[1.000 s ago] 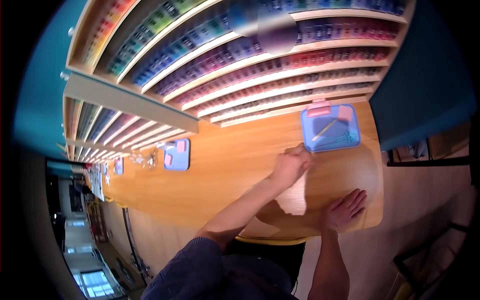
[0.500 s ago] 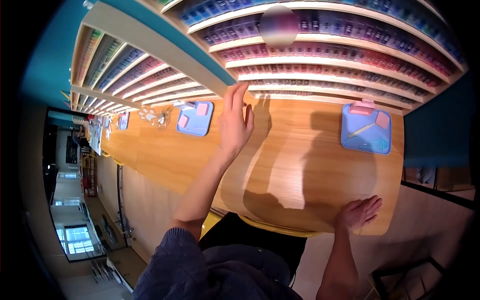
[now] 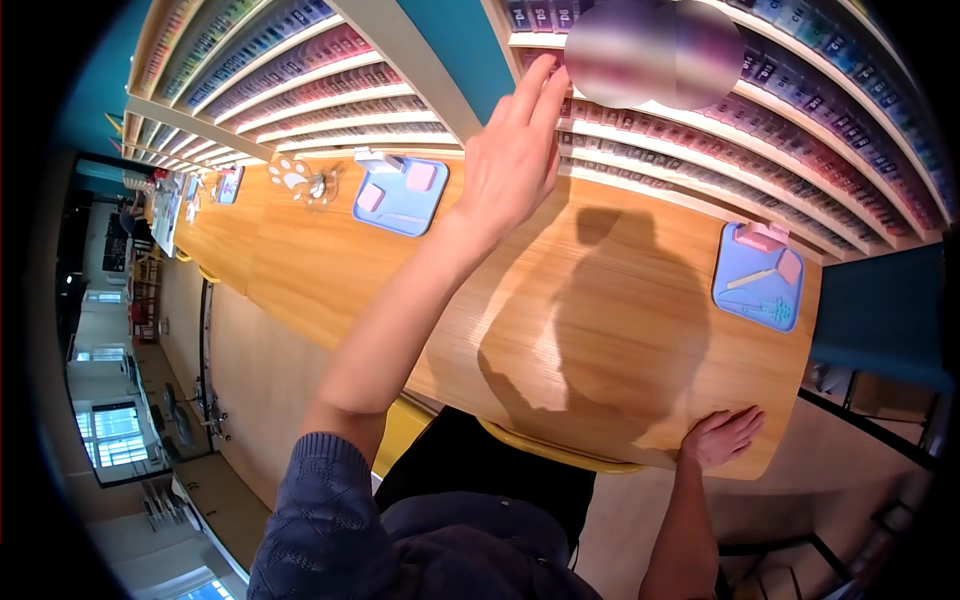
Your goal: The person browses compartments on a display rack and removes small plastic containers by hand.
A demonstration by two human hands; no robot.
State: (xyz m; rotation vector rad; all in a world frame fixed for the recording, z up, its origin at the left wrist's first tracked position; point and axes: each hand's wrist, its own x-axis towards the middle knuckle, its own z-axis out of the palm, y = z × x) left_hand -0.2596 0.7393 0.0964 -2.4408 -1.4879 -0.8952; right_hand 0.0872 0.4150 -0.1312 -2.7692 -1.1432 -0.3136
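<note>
My left hand (image 3: 510, 160) is raised over the table toward the shelf rack (image 3: 700, 165), with its fingers stretched out. Its fingertips reach the left part of the rack, next to rows of small clear labelled containers (image 3: 650, 128) in pinks and reds. A blurred round patch covers part of that area, so whether the fingertips touch a container is hidden. I see nothing held in this hand. My right hand (image 3: 722, 438) rests palm down near the right front corner of the wooden table (image 3: 450, 330), fingers spread, holding nothing.
A blue tray (image 3: 735, 255) with a pink block, a stick and a teal item lies at the right. Another blue tray (image 3: 425, 210) with pink pieces lies left of centre, near a clear item with a paw print (image 3: 292, 172). A second rack (image 3: 440, 60) stands at left.
My left hand has moved up and right to the rack. The right hand has flattened onto the table. The view has shifted closer to the shelves.
</note>
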